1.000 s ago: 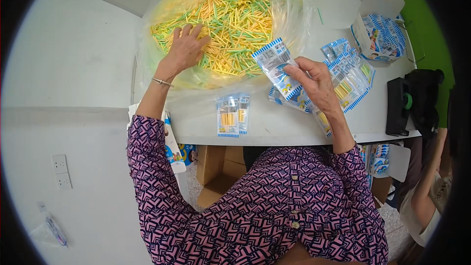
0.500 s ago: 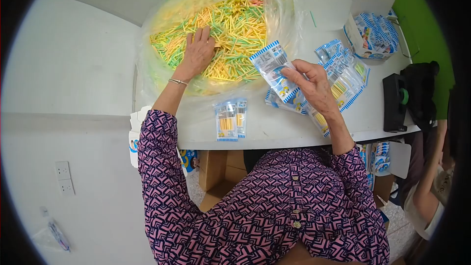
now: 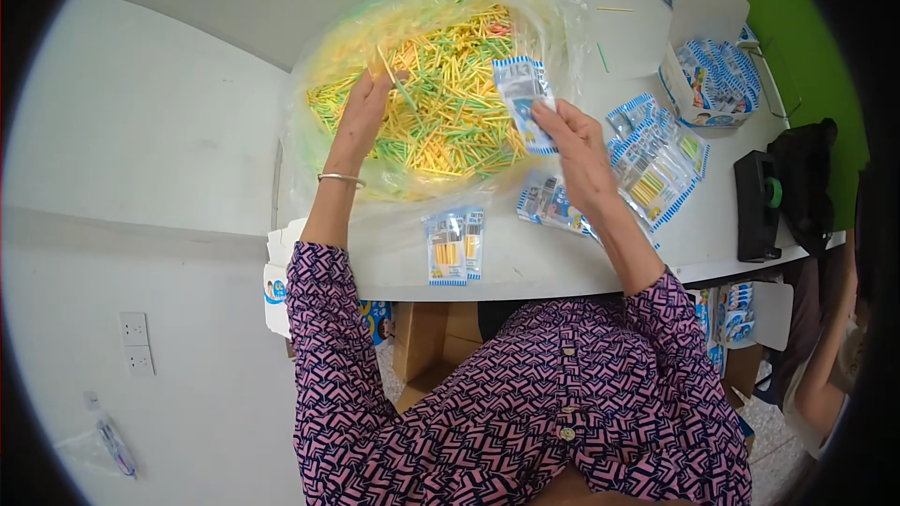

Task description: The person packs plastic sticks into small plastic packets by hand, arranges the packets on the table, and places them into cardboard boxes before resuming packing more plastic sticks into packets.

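Note:
A large clear plastic bag (image 3: 553, 9) lies spread on the table, full of thin yellow and green sticks (image 3: 459, 122). Over its left side, my left hand (image 3: 364, 108) is closed on a few of these sticks, which poke out past the fingertips. My right hand (image 3: 583, 150) pinches a blue-and-white printed packet (image 3: 523, 98) between thumb and fingers, at the bag's right edge. Two packets with yellow sticks in them (image 3: 454, 248) lie near the table's front edge. Several more packets (image 3: 656, 169) are piled beyond my right wrist.
An open box (image 3: 710, 94) of packets stands at the back right. Nearer sits a black tape dispenser (image 3: 757, 206) beside a dark bag (image 3: 806, 183). Another person's arm (image 3: 830, 347) shows at the far right. Below the table are a cardboard box (image 3: 420, 342) and another packet box (image 3: 741, 314).
My left hand has lifted off the heap, turned, and now holds a few sticks. The right hand has brought its packet up and left, more upright. The view has shifted slightly.

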A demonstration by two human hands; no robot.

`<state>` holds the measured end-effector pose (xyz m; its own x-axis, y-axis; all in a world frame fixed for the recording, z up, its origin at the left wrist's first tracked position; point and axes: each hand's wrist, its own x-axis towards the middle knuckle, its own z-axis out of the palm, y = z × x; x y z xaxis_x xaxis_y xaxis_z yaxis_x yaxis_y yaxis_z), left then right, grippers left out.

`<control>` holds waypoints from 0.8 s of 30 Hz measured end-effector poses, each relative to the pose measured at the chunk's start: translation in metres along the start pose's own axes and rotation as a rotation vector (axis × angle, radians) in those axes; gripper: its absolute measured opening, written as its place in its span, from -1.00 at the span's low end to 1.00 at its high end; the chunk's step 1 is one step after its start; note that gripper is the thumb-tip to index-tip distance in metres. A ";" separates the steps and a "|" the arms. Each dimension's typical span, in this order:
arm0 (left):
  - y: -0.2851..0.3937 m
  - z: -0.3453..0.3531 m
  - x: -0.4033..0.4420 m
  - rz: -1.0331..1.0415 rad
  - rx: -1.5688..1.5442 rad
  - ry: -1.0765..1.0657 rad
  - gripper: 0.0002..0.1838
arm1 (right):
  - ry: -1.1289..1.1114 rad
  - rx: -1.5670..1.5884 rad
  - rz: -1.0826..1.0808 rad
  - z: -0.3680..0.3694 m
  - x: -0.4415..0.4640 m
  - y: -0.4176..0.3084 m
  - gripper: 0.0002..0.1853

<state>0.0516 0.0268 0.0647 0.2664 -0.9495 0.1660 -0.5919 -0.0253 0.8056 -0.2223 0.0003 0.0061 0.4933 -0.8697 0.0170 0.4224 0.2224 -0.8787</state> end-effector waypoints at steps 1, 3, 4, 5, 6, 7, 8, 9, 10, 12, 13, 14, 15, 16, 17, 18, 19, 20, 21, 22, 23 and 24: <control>-0.002 0.006 0.005 0.003 0.000 -0.001 -0.73 | 0.020 0.116 -0.016 0.006 0.007 0.007 -0.75; -0.011 0.019 0.017 -0.247 -0.872 -0.101 -0.70 | 0.045 0.232 -0.035 0.022 0.023 0.018 -0.73; -0.010 0.030 0.016 -0.247 -0.873 -0.107 -0.70 | 0.135 0.324 0.005 0.031 0.033 0.021 -0.74; -0.009 0.044 0.014 -0.284 -0.987 -0.114 -0.70 | 0.225 0.415 0.044 0.037 0.042 0.025 -0.76; -0.008 0.058 0.012 -0.321 -1.102 -0.121 -0.70 | 0.231 0.414 0.041 0.041 0.055 0.036 -0.76; -0.011 0.070 0.010 -0.336 -1.204 -0.168 -0.73 | 0.257 0.556 0.072 0.043 0.069 0.050 -0.79; -0.014 0.084 0.007 -0.338 -1.206 -0.173 -0.73 | 0.283 0.699 0.103 0.047 0.076 0.058 -0.80; -0.018 0.099 0.005 -0.326 -1.288 -0.107 -0.77 | 0.286 0.697 0.102 0.053 0.077 0.058 -0.80; -0.011 0.110 0.002 -0.311 -1.370 -0.037 -0.80 | 0.335 0.772 0.080 0.059 0.080 0.058 -0.83; 0.003 0.121 -0.011 -0.279 -1.384 0.007 -0.82 | 0.385 0.846 0.063 0.062 0.081 0.058 -0.85; 0.009 0.123 -0.014 -0.287 -1.395 0.091 -0.83 | 0.396 0.826 0.064 0.062 0.081 0.058 -0.83; 0.013 0.125 -0.016 -0.295 -1.406 0.177 -0.84 | 0.405 0.805 0.067 0.063 0.080 0.057 -0.81; 0.011 0.128 -0.016 -0.296 -1.408 0.181 -0.84 | 0.405 0.802 0.070 0.063 0.080 0.057 -0.81; 0.010 0.131 -0.015 -0.219 -1.365 0.181 -0.85 | 0.398 0.793 0.050 0.064 0.081 0.058 -0.83; 0.008 0.132 -0.013 -0.141 -1.320 0.180 -0.84 | 0.391 0.784 0.028 0.065 0.081 0.058 -0.84; 0.012 0.130 -0.014 -0.141 -1.320 0.182 -0.84 | 0.390 0.783 0.029 0.066 0.081 0.057 -0.84; 0.016 0.129 -0.016 -0.168 -1.306 0.171 -0.84 | 0.390 0.770 0.028 0.067 0.081 0.055 -0.84; 0.020 0.128 -0.017 -0.196 -1.290 0.160 -0.83 | 0.390 0.757 0.028 0.067 0.080 0.054 -0.84; 0.018 0.128 -0.017 -0.196 -1.290 0.161 -0.83 | 0.390 0.757 0.029 0.068 0.078 0.052 -0.84; 0.016 0.129 -0.017 -0.193 -1.266 0.158 -0.82 | 0.374 0.766 0.024 0.069 0.076 0.051 -0.84; 0.014 0.130 -0.017 -0.189 -1.243 0.155 -0.81 | 0.358 0.776 0.018 0.069 0.075 0.049 -0.84; 0.015 0.130 -0.017 -0.190 -1.243 0.154 -0.81 | 0.359 0.776 0.018 0.068 0.075 0.051 -0.84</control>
<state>-0.0606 0.0022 0.0000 0.4032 -0.9150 -0.0136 0.5541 0.2323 0.7994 -0.1119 -0.0235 -0.0045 0.2895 -0.9210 -0.2607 0.8827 0.3622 -0.2994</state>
